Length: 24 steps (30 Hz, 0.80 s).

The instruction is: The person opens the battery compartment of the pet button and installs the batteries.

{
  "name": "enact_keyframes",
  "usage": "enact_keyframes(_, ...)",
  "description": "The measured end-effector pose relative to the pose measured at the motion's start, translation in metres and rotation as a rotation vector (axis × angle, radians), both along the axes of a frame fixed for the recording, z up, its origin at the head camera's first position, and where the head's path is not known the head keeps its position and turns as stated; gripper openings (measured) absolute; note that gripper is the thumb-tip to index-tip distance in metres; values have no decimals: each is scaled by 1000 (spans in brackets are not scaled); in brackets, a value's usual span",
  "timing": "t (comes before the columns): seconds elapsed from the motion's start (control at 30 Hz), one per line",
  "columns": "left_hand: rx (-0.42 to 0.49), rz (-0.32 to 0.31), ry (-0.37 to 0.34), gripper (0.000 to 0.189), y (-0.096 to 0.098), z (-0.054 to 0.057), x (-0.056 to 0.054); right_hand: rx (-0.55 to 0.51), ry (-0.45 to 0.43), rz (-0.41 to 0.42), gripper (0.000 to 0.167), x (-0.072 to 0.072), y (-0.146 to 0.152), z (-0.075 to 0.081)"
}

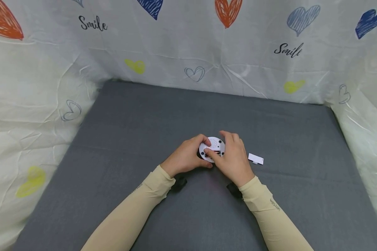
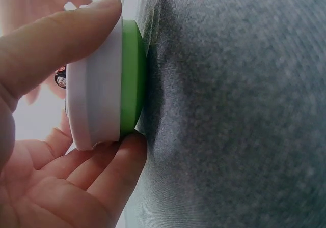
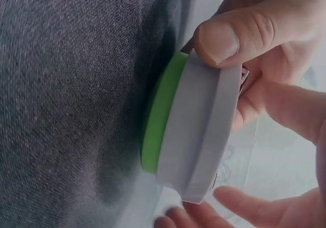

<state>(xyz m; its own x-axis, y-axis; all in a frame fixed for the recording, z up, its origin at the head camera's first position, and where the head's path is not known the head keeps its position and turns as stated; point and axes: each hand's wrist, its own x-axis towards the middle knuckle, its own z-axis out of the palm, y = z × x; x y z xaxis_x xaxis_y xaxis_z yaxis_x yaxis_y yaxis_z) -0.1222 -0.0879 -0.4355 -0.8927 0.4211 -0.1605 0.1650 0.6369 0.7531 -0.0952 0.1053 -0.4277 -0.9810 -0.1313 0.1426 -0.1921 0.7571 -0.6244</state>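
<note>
A round white-and-green sound button (image 1: 215, 143) is held with its white underside up, showing small holes, dark feet and an uncovered battery slot with batteries (image 1: 218, 152) in it. Its green part (image 2: 132, 80) faces down, close over the grey cloth. My left hand (image 1: 188, 153) grips the rim from the left, thumb at the near edge and fingers round the far side. From the right comes my right hand (image 1: 234, 157), its thumb reaching over the battery slot and its fingers spread by the far right rim. The white battery cover (image 1: 256, 159) lies just right of it.
Grey cloth (image 1: 138, 115) covers the table. White sheeting printed with hearts (image 1: 194, 73) and writing stands along the back and both sides. Dark wrist cameras (image 1: 234, 190) sit under both wrists, below pale sleeves (image 1: 270, 212).
</note>
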Motion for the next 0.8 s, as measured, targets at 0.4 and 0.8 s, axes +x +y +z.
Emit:
enact_keyframes(0.4,16,-14,28,65,-1,-2,0,-17,-118,-3,77,1,-1,-1)
enact_keyframes(0.8,10,-45,59,60,0,-2,0,-25,-137,-11,74,0,-1,-1)
